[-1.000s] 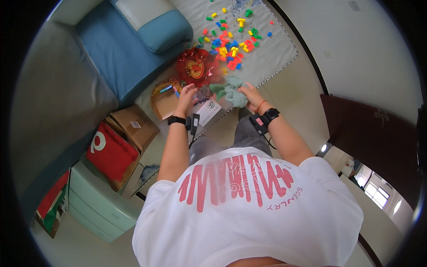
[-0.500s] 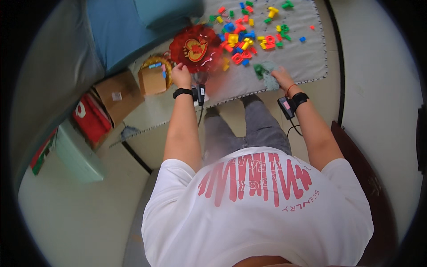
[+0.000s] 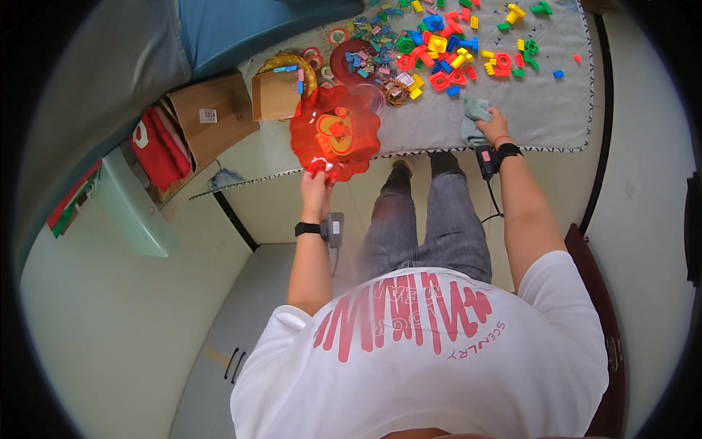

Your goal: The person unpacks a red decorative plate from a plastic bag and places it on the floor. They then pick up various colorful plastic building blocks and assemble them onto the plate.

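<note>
My left hand [image 3: 315, 196] pinches the near rim of a translucent red plate [image 3: 303, 132] with a scalloped edge and a yellow and red pattern in its middle. The plate is held out past the front edge of the table, partly over the floor. My right hand [image 3: 496, 123] has its fingers closed on a grey-green cloth [image 3: 472, 130], near the table's front edge. Beyond the cloth lie loose plastic nuts, bolts and bricks in several colours, among them a red hex nut [image 3: 503, 60] and a blue brick [image 3: 453, 91].
Many small binder clips [image 3: 380, 36] lie around a dark red dish [image 3: 338, 64] at the back. Left of them are a gold basket [image 3: 311, 64] and a small cardboard box [image 3: 274, 99]. A larger carton [image 3: 219, 110] with red cloth stands further left, beside a blue covered seat [image 3: 241, 25].
My left hand has drawn the red plate toward me, uncovering the dish and clips behind. My right hand stays near the table edge with the cloth. The head view has shifted.
</note>
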Tool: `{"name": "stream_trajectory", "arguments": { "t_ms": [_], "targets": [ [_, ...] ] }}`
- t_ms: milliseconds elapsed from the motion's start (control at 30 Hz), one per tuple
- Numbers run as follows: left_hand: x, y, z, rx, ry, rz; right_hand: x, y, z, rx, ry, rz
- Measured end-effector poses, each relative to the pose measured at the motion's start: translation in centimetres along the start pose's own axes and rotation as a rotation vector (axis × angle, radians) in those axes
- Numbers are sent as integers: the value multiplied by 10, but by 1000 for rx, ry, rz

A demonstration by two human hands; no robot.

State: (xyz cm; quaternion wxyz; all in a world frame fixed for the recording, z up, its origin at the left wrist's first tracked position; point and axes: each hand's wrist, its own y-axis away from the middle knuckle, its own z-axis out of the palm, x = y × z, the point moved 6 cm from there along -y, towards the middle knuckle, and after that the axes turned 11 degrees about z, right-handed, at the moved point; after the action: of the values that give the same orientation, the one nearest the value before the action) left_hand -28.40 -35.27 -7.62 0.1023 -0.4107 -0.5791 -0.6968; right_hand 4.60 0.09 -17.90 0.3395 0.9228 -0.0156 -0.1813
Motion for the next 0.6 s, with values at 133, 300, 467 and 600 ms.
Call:
{"name": "stream_trajectory", "arguments": {
  "t_ms": [133,300,467,600],
  "targets": [
    [-14,20,7,-66,-31,-8,-23,30,-20,4,-200,-120],
    [36,44,58,-388,-209,86,-175,163,-47,-263,-327,-570],
    [110,87,95,-674,-493,246,-234,207,-10,107,-31,-492],
    [125,88,86,-756,-347,271,-283,266,-10,-23,-189,-969]
  ]
}}
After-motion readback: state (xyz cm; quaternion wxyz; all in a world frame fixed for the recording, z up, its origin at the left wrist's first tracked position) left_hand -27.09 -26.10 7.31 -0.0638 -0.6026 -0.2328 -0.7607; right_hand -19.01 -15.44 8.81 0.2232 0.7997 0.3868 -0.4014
